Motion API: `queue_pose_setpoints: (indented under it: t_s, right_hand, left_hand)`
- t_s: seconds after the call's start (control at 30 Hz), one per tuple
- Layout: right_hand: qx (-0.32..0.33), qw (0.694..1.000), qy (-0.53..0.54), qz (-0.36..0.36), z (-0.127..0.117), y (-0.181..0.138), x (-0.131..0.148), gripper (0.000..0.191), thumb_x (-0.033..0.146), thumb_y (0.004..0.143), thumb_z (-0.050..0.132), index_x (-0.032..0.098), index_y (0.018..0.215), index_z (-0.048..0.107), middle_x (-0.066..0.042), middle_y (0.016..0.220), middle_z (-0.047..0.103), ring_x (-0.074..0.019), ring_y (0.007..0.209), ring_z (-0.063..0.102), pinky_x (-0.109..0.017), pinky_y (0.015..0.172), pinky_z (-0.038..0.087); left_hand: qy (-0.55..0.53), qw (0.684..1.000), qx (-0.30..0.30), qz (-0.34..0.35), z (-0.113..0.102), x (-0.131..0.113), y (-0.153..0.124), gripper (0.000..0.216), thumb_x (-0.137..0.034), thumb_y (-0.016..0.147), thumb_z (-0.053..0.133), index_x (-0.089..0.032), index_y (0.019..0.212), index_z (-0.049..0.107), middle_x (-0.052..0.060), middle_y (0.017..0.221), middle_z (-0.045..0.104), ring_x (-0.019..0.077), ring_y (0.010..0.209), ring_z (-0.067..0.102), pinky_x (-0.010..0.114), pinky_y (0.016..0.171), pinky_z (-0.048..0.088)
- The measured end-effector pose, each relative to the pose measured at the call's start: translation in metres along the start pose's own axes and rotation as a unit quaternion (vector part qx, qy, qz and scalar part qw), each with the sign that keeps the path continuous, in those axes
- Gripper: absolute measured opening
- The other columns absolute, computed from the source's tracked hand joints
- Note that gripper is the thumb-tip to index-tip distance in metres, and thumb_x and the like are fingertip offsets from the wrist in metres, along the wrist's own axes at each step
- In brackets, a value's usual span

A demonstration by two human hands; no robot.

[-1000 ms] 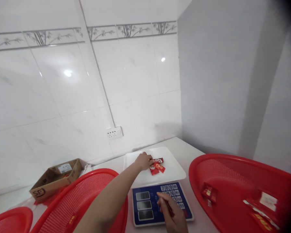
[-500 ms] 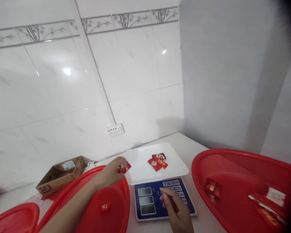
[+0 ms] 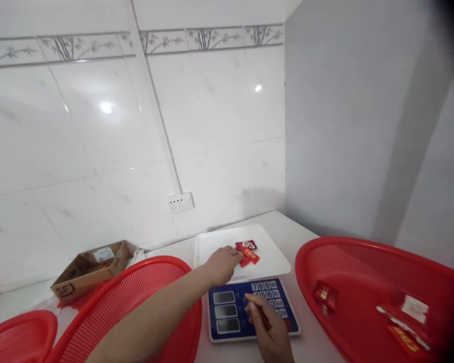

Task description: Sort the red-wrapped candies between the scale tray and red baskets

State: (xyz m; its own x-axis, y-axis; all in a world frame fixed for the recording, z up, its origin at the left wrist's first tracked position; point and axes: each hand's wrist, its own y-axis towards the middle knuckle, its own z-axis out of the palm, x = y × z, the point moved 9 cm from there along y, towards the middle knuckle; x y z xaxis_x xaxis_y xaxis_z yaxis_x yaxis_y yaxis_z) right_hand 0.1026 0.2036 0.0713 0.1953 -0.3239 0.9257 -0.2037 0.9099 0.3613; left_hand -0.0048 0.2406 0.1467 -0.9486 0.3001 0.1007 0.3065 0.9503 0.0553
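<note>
I see the left hand [image 3: 222, 264] at red packets [image 3: 251, 255] toward the tray's [image 3: 274, 263] right edge; whether it grips one, I cannot tell. The right hand [image 3: 270, 327] pinches a slim red stick [image 3: 265, 321] over the keypad [image 3: 275, 294].

Person's left hand [image 3: 222, 264] over white tray [image 3: 212, 244], red packets [image 3: 250, 255] at and just right of its fingertips; grip unclear. Right hand [image 3: 270, 327] pinches dark-red stick [image 3: 265, 319], fingers above blue keypad panel [image 3: 244, 290]. Red basket [image 3: 363, 317] right of these fingers; second red basket [image 3: 187, 325] left of them
</note>
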Motion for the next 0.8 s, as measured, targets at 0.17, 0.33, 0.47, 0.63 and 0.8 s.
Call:
queue_pose_setpoints:
  t_s: [0.17,0.33,0.47,0.63,0.8]
  right_hand:
    - [-0.008,1.000,0.005,-0.006,-0.002,0.001,-0.002,0.036,0.051,0.076,0.054,0.019,0.087,0.066,-0.005,0.071,0.065,-0.0161,0.062,0.059,-0.023,0.053,0.049]
    - [-0.002,1.000,0.009,-0.006,-0.002,0.001,0.002,0.035,0.050,0.076,0.054,0.019,0.088,0.066,-0.006,0.071,0.064,-0.0157,0.062,0.059,-0.022,0.053,0.050]
    - [-0.007,1.000,0.003,-0.001,-0.007,0.004,0.006,0.033,0.048,0.077,0.054,0.019,0.087,0.066,-0.004,0.069,0.063,-0.0138,0.058,0.057,-0.022,0.053,0.050]
    - [0.005,1.000,-0.018,-0.005,-0.012,0.005,0.006,0.030,0.045,0.078,0.054,0.019,0.088,0.065,-0.004,0.069,0.063,-0.0136,0.056,0.057,-0.023,0.053,0.051]
    - [0.028,0.999,-0.037,-0.024,-0.006,-0.002,0.006,0.024,0.039,0.081,0.052,0.021,0.092,0.063,-0.003,0.070,0.064,-0.0132,0.058,0.059,-0.023,0.053,0.052]
  left_hand:
    - [0.034,0.999,0.005,-0.002,0.008,0.003,0.029,0.030,-0.008,0.075,0.042,-0.013,0.101,0.057,0.012,0.106,0.061,0.0245,0.094,0.055,0.036,0.080,0.044]
    - [0.047,0.998,0.006,-0.037,-0.004,0.013,0.011,0.028,-0.006,0.076,0.040,-0.015,0.096,0.057,0.010,0.099,0.062,0.0223,0.088,0.056,0.032,0.075,0.044]
    - [0.044,0.995,-0.009,-0.091,-0.031,0.022,-0.043,0.029,-0.005,0.079,0.035,-0.016,0.097,0.055,0.009,0.095,0.061,0.0221,0.087,0.056,0.031,0.069,0.043]
    - [-0.030,0.977,0.011,-0.213,-0.052,0.054,-0.137,0.024,-0.018,0.085,0.034,-0.020,0.086,0.058,0.005,0.086,0.062,0.0185,0.079,0.057,0.027,0.065,0.040]
    - [-0.148,0.944,0.024,-0.292,-0.047,0.060,-0.194,0.025,-0.035,0.083,0.044,-0.022,0.093,0.063,0.005,0.096,0.063,0.0211,0.086,0.058,0.031,0.074,0.042]
